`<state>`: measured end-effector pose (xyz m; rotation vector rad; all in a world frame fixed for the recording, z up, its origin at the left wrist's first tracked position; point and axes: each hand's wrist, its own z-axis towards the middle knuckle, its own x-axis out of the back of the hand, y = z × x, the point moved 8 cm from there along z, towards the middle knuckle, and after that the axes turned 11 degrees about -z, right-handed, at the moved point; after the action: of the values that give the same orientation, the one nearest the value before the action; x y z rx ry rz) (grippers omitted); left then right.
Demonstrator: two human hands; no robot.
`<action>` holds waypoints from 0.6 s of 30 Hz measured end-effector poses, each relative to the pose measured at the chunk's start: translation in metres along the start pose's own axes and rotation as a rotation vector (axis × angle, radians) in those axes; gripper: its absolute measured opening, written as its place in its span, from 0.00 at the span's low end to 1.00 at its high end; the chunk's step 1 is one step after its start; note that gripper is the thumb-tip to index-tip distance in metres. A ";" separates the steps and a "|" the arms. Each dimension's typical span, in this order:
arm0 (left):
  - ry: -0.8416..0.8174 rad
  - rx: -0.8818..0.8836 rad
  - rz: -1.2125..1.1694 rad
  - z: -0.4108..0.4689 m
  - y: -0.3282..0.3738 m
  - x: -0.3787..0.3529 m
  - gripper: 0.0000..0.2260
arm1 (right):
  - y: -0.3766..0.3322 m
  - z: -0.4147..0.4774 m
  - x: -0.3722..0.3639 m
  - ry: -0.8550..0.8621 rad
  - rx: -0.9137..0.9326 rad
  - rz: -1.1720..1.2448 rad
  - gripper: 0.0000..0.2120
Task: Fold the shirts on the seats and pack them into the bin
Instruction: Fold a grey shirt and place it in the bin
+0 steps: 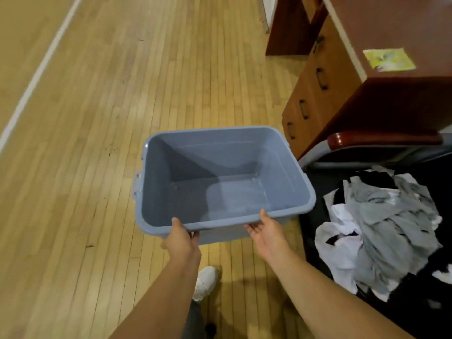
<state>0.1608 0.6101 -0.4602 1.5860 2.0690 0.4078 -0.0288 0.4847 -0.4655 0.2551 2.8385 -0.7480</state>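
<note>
A grey-blue plastic bin (288, 165) hangs over the wooden floor in the middle of the view, with nothing inside it. My left hand (181, 237) grips its near rim, thumb on top and fingers under the lip. My right hand (265, 230) holds the same rim further right, thumb over the edge and palm turned up beneath it. A loose heap of grey, white and black shirts (381, 228) lies unfolded on a black seat (415, 309) at the lower right, just beside the bin.
A dark wooden desk (401, 25) with a drawer unit (315, 94) stands at the upper right, a yellow-green sticker (389, 59) on its top. A glossy red-brown chair armrest (381, 138) sits behind the shirts. My white shoe (205, 282) is on the plank floor below the bin.
</note>
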 end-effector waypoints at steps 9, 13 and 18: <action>0.140 0.183 0.037 0.184 -0.140 0.087 0.17 | 0.167 0.187 0.070 0.122 -0.071 -0.010 0.12; 0.172 0.244 0.173 0.237 -0.169 0.116 0.14 | 0.213 0.224 0.094 0.165 -0.138 0.037 0.08; 0.215 0.356 0.339 0.248 -0.192 0.148 0.14 | 0.261 0.229 0.122 0.189 -0.192 0.095 0.12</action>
<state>0.1129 0.6830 -0.7952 2.2057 2.1174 0.3515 -0.0583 0.6076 -0.8109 0.4484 3.0224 -0.4502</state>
